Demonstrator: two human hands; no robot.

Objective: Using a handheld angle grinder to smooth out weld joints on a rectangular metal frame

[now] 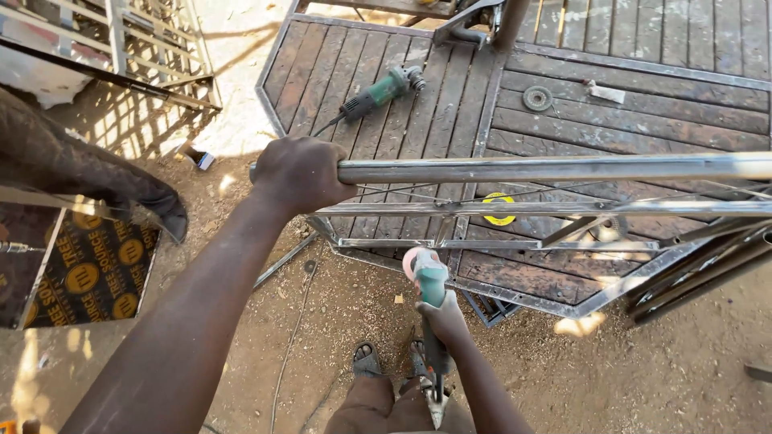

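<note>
Steel frame stands over the metal gate on the ground; my left hand clenches its top tube end, rigid and heavy; my right hand grasps an angle grinder.

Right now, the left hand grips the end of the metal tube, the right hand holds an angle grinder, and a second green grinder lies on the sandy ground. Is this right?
Not quite. The head view shows the second green grinder lying on the slatted metal gate panel, not on the sandy ground. The left hand does grip the metal tube, and the right hand holds an angle grinder.
</note>
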